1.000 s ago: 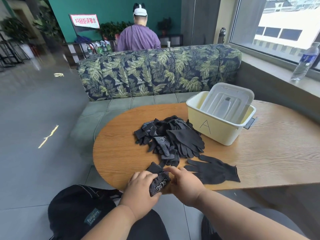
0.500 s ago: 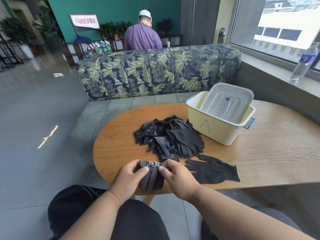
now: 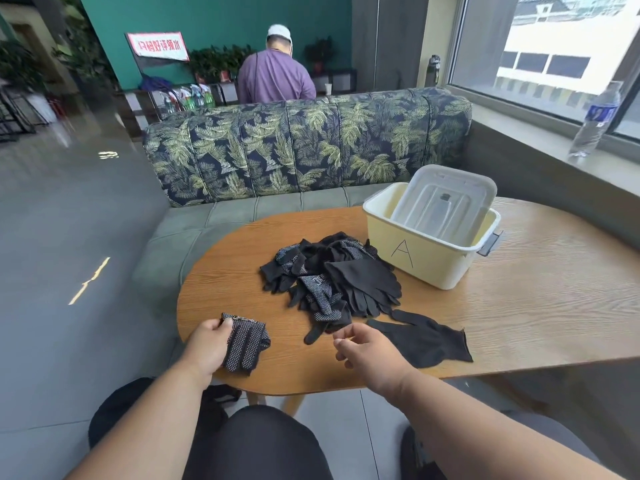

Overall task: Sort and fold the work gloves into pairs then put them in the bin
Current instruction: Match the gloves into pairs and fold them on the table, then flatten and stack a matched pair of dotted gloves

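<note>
My left hand (image 3: 207, 344) grips the cuff end of a black dotted glove bundle (image 3: 245, 344) lying at the table's near left edge. My right hand (image 3: 367, 348) hovers over the table just right of it, fingers loosely curled, holding nothing. A pile of several black gloves (image 3: 332, 275), some dotted, lies in the middle of the wooden table (image 3: 536, 306). One plain black glove (image 3: 426, 337) lies flat to the right of my right hand. The cream bin marked "A" (image 3: 419, 258) stands behind the pile with its translucent lid (image 3: 446, 199) leaning inside.
A leaf-patterned sofa (image 3: 304, 143) runs behind the table. A water bottle (image 3: 595, 119) stands on the window ledge at right. A person in a purple shirt (image 3: 275, 77) sits with their back to me beyond the sofa.
Both hands held the dotted gloves at the near edge; now my right hand has let go and moved right, and my left hand has carried the bundle to the left.
</note>
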Motion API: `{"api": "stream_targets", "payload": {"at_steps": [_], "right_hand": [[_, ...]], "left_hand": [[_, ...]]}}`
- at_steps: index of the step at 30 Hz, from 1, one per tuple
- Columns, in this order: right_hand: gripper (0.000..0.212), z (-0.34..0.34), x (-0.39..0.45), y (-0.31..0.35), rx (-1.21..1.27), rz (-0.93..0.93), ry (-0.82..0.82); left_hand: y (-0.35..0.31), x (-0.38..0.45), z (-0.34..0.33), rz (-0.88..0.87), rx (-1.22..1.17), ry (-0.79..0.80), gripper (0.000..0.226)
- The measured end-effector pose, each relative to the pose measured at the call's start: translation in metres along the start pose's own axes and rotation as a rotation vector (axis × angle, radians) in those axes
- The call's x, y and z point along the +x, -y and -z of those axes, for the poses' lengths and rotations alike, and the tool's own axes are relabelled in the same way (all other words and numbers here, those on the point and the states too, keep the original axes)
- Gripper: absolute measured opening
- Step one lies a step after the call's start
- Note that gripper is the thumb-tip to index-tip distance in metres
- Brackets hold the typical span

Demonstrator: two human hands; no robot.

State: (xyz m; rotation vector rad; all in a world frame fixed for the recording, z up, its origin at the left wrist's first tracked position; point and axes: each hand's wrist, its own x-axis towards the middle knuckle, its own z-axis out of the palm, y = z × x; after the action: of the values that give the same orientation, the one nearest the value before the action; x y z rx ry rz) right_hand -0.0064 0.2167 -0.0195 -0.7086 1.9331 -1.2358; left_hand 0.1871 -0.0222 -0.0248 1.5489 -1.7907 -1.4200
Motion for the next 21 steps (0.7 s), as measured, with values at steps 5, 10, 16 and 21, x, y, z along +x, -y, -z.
{"api": "stream_targets", "payload": {"at_steps": [5, 10, 16, 21], "right_hand": [[0.008, 0.022, 0.001, -0.005, -0.034, -0.007, -0.061], [0.004, 0.039, 0.002, -0.009, -0.035, -0.028, -0.118], [0.009, 0.057, -0.001, -0.009, -0.236, -0.004, -0.225], [0.024, 0.07, -0.002, -0.009, -0.445, -0.05, -0.299]], "left_hand": [[0.005, -0.002, -0.013, 0.009, -0.021, -0.223, 0.037], [-0.002, -0.005, -0.012, -0.008, 0.093, -0.282, 0.049], [-0.024, -0.021, -0.022, -0.171, 0.593, -0.383, 0.055], [-0.059, -0.026, -0.061, -0.379, 0.592, -0.096, 0.032]]}}
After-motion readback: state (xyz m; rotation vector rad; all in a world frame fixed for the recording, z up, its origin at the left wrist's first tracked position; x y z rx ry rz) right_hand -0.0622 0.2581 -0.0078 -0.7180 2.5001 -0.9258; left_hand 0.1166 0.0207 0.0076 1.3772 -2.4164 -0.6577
